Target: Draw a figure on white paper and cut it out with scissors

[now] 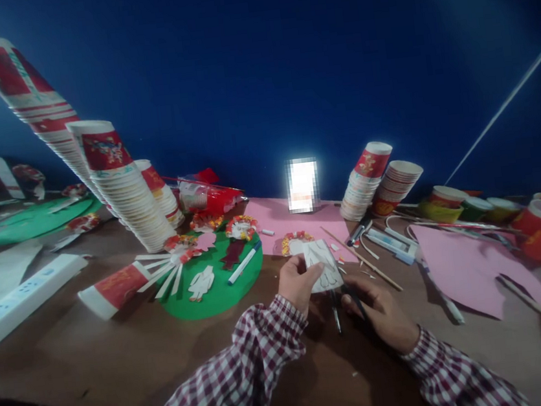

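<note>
Fingers [314, 271] of our left hand [294, 285] pinch the white paper [324, 263] by its left side, thumb on top over the drawn lines. Those of our right hand [385, 310] are clamped around a dark-handled tool [356, 301], probably scissors, at the paper's lower right corner; we cannot tell whether its blades are parted. For a clean edge, we judge it best to turn the paper with the left hand rather than twist the right wrist, to keep the thumb off the outline, and to take short snips at the curves, since so small a piece likely bends easily. Below the paper shows a slim pen-like thing [337, 316], best kept clear of the cut. Just beyond are small scraps [335, 246]. Further left on the bench [143, 367], a white cut-out figure [201, 282] lies on a green disc [189, 310], near a marker [245, 263], with stacked paper cups [125, 187] behind.
</note>
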Tool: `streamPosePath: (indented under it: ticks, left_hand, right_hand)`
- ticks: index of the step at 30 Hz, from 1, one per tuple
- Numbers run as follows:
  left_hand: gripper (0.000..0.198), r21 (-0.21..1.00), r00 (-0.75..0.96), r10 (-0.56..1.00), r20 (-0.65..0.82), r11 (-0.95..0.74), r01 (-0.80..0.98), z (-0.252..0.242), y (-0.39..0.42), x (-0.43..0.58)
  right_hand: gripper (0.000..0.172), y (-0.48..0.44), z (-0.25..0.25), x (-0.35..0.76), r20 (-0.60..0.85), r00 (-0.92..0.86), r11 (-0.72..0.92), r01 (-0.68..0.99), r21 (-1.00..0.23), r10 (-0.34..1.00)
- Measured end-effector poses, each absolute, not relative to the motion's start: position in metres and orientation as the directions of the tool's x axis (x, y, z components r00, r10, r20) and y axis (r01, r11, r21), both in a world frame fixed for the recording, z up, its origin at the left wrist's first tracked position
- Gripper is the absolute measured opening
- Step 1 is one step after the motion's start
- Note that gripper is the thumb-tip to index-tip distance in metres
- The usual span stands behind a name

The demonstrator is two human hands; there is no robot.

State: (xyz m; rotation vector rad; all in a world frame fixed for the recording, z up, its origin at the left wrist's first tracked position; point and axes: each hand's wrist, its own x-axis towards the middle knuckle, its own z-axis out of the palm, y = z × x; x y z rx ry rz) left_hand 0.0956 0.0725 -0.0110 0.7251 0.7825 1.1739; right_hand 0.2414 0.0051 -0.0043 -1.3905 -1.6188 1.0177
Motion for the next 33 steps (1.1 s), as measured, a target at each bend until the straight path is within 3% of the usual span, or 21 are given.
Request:
streamPosePath:
  ticks: [33]
  left_hand:
    - [0.032,0.854,0.173,0.976,-0.13,0.199,-0.482,-0.01,0.071,0.095]
  right_hand:
    - [0.037,0.006,-0.012,0.244,0.028,-0.071,0.055,0.411,-0.91,0.997]
